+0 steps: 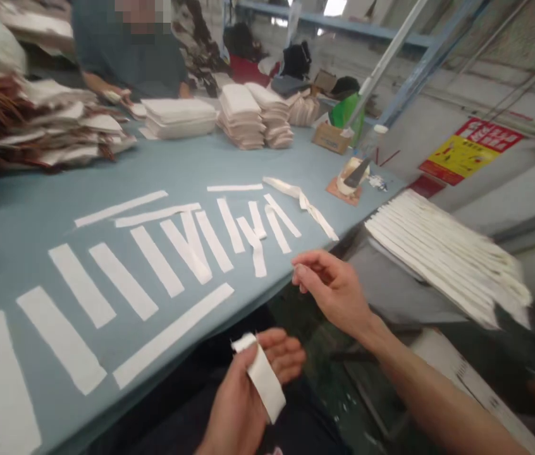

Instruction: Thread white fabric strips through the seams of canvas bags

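My left hand [248,395] is palm up below the table's front edge, its thumb pressing a folded white cloth strip [267,382] against the palm while the other fingers extend. Up and to the right, my right hand [331,287] hovers just off the table edge. Its thumb and forefinger are pinched together and the other fingers curl in; anything between them is too small to make out. On the blue-green table, white strips lie spread in a loose row, among them a long strip [172,335] near the front edge and a twisted strip [303,201] at the right.
Folded cloth stacks [241,117] and a brown-and-white heap [59,126] stand along the table's back. Behind them is a co-worker [129,57]. A tape roll [346,180] sits near the right edge. Further right lies a pile of pale folded fabric [448,253].
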The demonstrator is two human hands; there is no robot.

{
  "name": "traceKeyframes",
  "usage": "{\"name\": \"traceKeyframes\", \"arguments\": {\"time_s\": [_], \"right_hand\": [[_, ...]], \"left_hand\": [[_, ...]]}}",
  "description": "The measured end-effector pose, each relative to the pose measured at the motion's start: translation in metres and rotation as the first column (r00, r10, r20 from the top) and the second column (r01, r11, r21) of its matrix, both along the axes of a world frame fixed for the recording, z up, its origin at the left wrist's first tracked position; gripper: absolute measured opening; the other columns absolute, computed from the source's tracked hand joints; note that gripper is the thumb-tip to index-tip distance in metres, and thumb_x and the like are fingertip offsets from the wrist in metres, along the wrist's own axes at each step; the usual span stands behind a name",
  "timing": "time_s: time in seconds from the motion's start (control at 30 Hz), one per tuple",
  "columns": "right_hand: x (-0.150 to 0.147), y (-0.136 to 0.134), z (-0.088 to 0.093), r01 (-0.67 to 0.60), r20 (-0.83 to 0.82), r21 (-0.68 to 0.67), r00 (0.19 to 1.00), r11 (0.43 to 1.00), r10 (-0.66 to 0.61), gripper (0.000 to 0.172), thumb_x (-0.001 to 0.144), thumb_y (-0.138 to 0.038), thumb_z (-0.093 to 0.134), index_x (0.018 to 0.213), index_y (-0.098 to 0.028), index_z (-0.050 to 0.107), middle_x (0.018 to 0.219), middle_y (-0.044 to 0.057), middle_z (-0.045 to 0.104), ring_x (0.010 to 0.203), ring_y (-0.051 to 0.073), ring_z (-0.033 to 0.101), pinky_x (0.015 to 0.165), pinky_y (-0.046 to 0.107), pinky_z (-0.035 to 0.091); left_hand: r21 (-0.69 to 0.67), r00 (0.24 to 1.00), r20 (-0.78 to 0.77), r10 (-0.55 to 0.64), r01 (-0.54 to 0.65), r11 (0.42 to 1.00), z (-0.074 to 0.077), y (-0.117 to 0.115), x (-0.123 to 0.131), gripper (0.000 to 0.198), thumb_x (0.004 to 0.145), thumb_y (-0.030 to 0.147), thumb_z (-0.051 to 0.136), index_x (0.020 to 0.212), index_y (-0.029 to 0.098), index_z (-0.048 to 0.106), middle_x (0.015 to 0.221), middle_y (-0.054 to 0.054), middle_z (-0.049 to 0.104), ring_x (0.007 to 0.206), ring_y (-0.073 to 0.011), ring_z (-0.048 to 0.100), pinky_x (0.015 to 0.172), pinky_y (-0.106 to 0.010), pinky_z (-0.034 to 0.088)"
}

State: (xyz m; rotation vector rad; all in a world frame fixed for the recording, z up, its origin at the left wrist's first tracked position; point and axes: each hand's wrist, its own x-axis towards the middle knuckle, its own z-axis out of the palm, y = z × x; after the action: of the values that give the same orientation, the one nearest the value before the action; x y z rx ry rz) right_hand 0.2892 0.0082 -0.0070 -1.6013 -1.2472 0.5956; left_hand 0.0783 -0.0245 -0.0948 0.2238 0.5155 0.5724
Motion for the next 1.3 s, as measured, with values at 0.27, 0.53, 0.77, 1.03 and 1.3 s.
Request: {"name": "traceKeyframes", "arguments": {"time_s": [0.27,0.53,0.77,1.03,1.3], "right_hand": [[-0.017,-0.102,-0.038,0.184,-0.186,-0.141,0.960,0.973,-0.208,0.018,0.092,-0.044,0.077,0.099,-0.028,0.074,0.085,0.004,0.075,0.072,0.021,0.068,0.069,0.037,0.055],[-0.040,-0.116,-0.069,-0.003,-0.557,-0.268,0.816,0.963,-0.152,0.062,0.082,-0.080,0.080,0.089,-0.021,0.067,0.076,0.001,0.062,0.066,0.013,0.050,0.063,0.029,0.040],[-0.042,-0.104,-0.078,-0.090,-0.687,-0.250,0.718,0.964,-0.111,0.076,0.071,-0.093,0.078,0.085,-0.021,0.057,0.063,-0.006,0.054,0.052,0.008,0.043,0.053,0.023,0.035],[-0.046,-0.096,-0.069,-0.115,-0.648,-0.198,0.760,0.973,-0.042,0.075,0.074,-0.091,0.077,0.081,-0.019,0.059,0.064,-0.007,0.047,0.056,0.008,0.036,0.052,0.023,0.029],[-0.043,-0.099,-0.058,-0.066,-0.527,-0.086,0.850,0.994,0.011,0.074,0.097,-0.088,0.052,0.062,-0.022,0.047,0.052,-0.005,0.043,0.049,0.009,0.036,0.051,0.025,0.028]], "left_hand": [[-0.264,0.981,-0.151,0.124,-0.161,0.951,0.057,0.014,0.047,0.056,0.111,0.030,0.045,0.161,0.006,0.052,0.147,-0.025,0.074,0.135,-0.0317,0.074,0.125,-0.053,0.050],[-0.046,0.934,-0.256,0.249,-0.269,0.962,0.063,0.016,0.066,0.041,0.106,0.034,0.053,0.125,0.010,0.080,0.142,-0.022,0.078,0.136,-0.0323,0.073,0.127,-0.053,0.048],[0.116,0.933,-0.255,0.256,-0.233,0.965,0.057,0.021,0.070,0.039,0.099,0.040,0.060,0.106,0.014,0.089,0.134,-0.019,0.082,0.133,-0.0345,0.075,0.127,-0.054,0.048],[0.199,0.928,-0.266,0.259,-0.210,0.957,0.050,0.020,0.068,0.039,0.088,0.048,0.072,0.103,0.016,0.090,0.124,-0.018,0.086,0.132,-0.0356,0.075,0.125,-0.053,0.050],[0.186,0.912,-0.333,0.241,-0.187,0.965,0.048,0.022,0.065,0.044,0.059,0.048,0.096,0.090,0.017,0.088,0.087,-0.008,0.086,0.085,-0.0229,0.080,0.082,-0.031,0.067]]}}
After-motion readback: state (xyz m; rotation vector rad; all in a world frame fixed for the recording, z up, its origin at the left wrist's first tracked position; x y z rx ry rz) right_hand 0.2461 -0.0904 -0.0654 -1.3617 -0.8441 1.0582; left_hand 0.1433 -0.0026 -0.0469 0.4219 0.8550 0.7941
